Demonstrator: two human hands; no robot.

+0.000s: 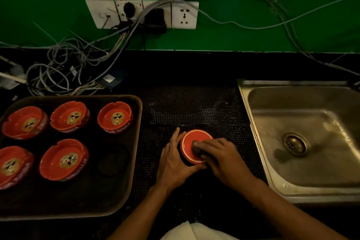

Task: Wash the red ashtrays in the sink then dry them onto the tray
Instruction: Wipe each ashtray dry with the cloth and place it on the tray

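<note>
An upside-down round red ashtray with a white-ringed base [194, 147] is sitting on the dark studded rubber mat [191, 107], between the brown rectangular plastic tray [136, 142] on the left and the stainless steel sink [303, 142] on the right. The left hand [174, 163] is cupping the ashtray's left side, fingers curling round its wall. The right hand [220, 159] is lying across its base, pressing a small dark pad or cloth [196, 149] that it seems to be pinching; it is too dim to name.

Five red ashtrays with gold emblems [64, 159] are already standing upright on the tray, three far and two near, leaving the near right spot free. Judging from that, this is probably the sixth and last one, and it is being wiped before going onto the tray.
</note>
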